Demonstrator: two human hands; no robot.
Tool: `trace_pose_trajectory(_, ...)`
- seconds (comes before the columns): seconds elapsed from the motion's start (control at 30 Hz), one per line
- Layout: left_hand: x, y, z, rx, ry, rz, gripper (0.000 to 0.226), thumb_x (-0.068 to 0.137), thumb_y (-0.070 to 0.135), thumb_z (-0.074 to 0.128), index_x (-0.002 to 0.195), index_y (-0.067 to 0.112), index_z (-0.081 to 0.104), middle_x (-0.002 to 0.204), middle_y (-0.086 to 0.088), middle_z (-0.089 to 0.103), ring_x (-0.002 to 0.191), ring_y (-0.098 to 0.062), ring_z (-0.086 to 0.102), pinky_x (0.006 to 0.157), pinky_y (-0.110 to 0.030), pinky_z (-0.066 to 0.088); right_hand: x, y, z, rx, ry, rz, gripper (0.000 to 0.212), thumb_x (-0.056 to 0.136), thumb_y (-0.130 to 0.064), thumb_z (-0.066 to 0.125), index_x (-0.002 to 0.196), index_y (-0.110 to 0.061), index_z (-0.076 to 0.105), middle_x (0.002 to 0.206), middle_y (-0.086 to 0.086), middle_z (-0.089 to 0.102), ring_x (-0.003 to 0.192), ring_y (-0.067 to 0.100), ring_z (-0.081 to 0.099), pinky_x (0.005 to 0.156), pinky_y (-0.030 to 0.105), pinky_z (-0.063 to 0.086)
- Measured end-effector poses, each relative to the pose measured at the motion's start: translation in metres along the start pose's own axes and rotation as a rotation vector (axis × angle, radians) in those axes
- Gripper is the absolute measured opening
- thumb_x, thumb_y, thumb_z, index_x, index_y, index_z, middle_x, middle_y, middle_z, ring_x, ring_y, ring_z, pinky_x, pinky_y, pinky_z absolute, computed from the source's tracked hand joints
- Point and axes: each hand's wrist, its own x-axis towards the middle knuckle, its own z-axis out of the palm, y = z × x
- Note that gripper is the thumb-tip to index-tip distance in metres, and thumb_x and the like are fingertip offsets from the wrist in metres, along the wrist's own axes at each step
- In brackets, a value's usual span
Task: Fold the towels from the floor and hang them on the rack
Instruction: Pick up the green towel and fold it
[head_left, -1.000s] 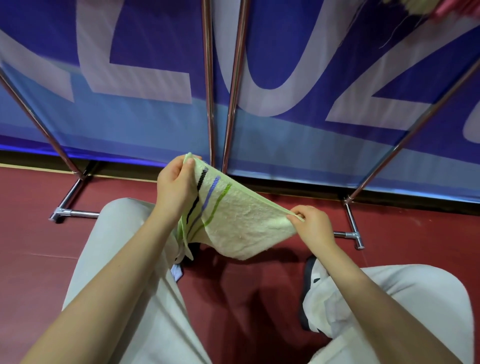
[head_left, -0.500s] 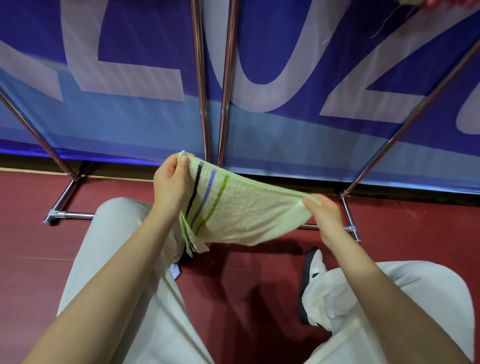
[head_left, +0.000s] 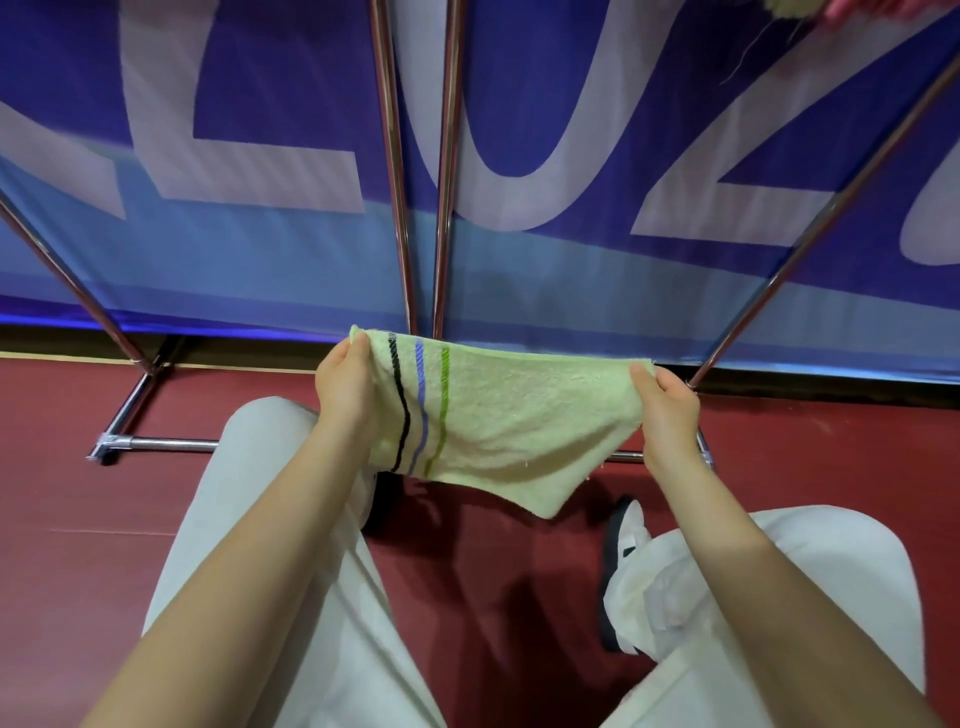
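A pale green towel (head_left: 511, 421) with black, blue and green stripes near its left end hangs stretched between my hands above the red floor. My left hand (head_left: 347, 384) pinches its upper left corner. At the other end, my right hand (head_left: 667, 410) grips the upper right corner. The towel's top edge is taut and nearly level; a lower corner droops toward my knees. The chrome rack (head_left: 397, 208) stands just beyond, its upright poles rising behind the towel. Bits of other towels (head_left: 810, 8) show at the top right edge.
A blue banner with large white letters (head_left: 519, 156) fills the background behind the rack. Slanted rack legs (head_left: 810, 223) run to a base bar (head_left: 166, 443) on the red floor. My knees in light trousers (head_left: 249, 519) and a shoe (head_left: 621, 540) are below.
My hands have moved apart and levelled out, pulling the towel from a slack, slanted drape into a taut, nearly horizontal spread. The right hand rose and moved right.
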Motion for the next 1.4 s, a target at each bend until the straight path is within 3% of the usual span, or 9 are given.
trace_pose_trajectory(0.13, -0.003, 0.001, 0.014, -0.110, -0.014, -0.182, 0.025, 0.090, 0.040, 0.060, 0.077, 0.018, 0.060, 0.086, -0.004, 0.059, 0.081, -0.019, 0.056, 0.076, -0.031, 0.048, 0.005, 0.001, 0.008, 0.097, 0.125, 0.139, 0.024, 0.089, -0.012, 0.061, 0.069, -0.016, 0.048, 0.056, -0.009, 0.038, 0.054, 0.007, 0.033, 0.053, 0.022, 0.029)
trace_pose_trajectory(0.37, -0.030, -0.001, 0.049, -0.228, -0.107, -0.277, 0.015, 0.097, 0.024, 0.056, 0.090, 0.012, 0.064, 0.085, -0.002, 0.064, 0.072, -0.014, 0.060, 0.061, -0.022, 0.050, 0.008, 0.002, 0.027, 0.246, 0.207, 0.340, 0.018, 0.086, -0.009, 0.065, 0.083, 0.008, 0.060, 0.074, 0.004, 0.052, 0.075, 0.019, 0.049, 0.069, 0.032, 0.041)
trace_pose_trajectory(0.5, -0.045, -0.005, 0.069, -0.260, -0.177, -0.318, 0.016, 0.099, 0.019, 0.052, 0.089, 0.012, 0.062, 0.082, -0.004, 0.063, 0.067, -0.015, 0.059, 0.041, -0.016, 0.047, 0.004, 0.002, 0.045, 0.229, 0.150, 0.312, 0.012, 0.086, -0.011, 0.066, 0.080, -0.001, 0.061, 0.084, 0.008, 0.053, 0.081, 0.020, 0.048, 0.073, 0.034, 0.041)
trace_pose_trajectory(0.57, -0.054, -0.010, 0.080, -0.241, -0.225, -0.328, 0.019, 0.099, 0.021, 0.050, 0.085, 0.013, 0.061, 0.077, -0.006, 0.062, 0.062, -0.018, 0.059, 0.042, -0.019, 0.049, 0.002, 0.003, 0.054, 0.208, 0.113, 0.294, 0.009, 0.086, -0.012, 0.066, 0.081, -0.006, 0.061, 0.085, 0.008, 0.054, 0.081, 0.020, 0.049, 0.074, 0.034, 0.042)
trace_pose_trajectory(0.7, -0.067, -0.021, 0.095, -0.239, -0.279, -0.358, 0.021, 0.095, 0.016, 0.052, 0.079, 0.015, 0.066, 0.071, -0.004, 0.062, 0.056, -0.016, 0.059, 0.054, -0.025, 0.050, -0.008, -0.001, 0.066, 0.136, 0.001, 0.192, 0.037, 0.081, -0.018, 0.065, 0.084, 0.016, 0.050, 0.082, 0.004, 0.047, 0.076, 0.018, 0.040, 0.068, 0.033, 0.032)
trace_pose_trajectory(1.03, -0.078, -0.033, 0.107, -0.281, -0.279, -0.333, 0.020, 0.098, 0.019, 0.050, 0.097, 0.013, 0.069, 0.087, -0.002, 0.070, 0.069, -0.011, 0.067, 0.054, -0.019, 0.052, -0.028, -0.004, 0.078, -0.169, -0.206, -0.050, 0.040, 0.094, -0.022, 0.054, 0.056, -0.013, 0.044, 0.057, 0.001, 0.039, 0.058, 0.013, 0.035, 0.059, 0.030, 0.028)
trace_pose_trajectory(1.13, -0.076, -0.033, 0.106, -0.290, -0.259, -0.332, 0.020, 0.098, 0.020, 0.051, 0.098, 0.010, 0.069, 0.090, -0.005, 0.070, 0.075, -0.015, 0.067, 0.064, -0.024, 0.055, -0.035, -0.004, 0.078, -0.228, -0.276, -0.070, 0.033, 0.095, -0.028, 0.051, 0.066, -0.018, 0.062, 0.065, -0.005, 0.057, 0.065, 0.010, 0.051, 0.064, 0.029, 0.040)
trace_pose_trajectory(1.27, -0.072, -0.033, 0.104, -0.269, -0.286, -0.302, 0.029, 0.100, 0.020, 0.047, 0.110, 0.001, 0.068, 0.104, -0.017, 0.070, 0.094, -0.029, 0.069, 0.083, -0.037, 0.057, -0.038, -0.011, 0.074, -0.202, -0.322, -0.072, 0.017, 0.090, -0.007, 0.059, 0.090, -0.019, 0.071, 0.086, -0.005, 0.071, 0.084, 0.012, 0.066, 0.078, 0.027, 0.055)
trace_pose_trajectory(1.4, -0.071, -0.028, 0.101, -0.232, -0.379, -0.262, 0.033, 0.102, 0.018, 0.043, 0.104, -0.001, 0.069, 0.088, -0.015, 0.069, 0.072, -0.022, 0.065, 0.058, -0.025, 0.052, -0.043, -0.021, 0.071, -0.131, -0.403, -0.020, 0.021, 0.087, 0.002, 0.062, 0.086, -0.018, 0.067, 0.075, 0.002, 0.065, 0.062, 0.007, 0.063, 0.056, 0.021, 0.053)
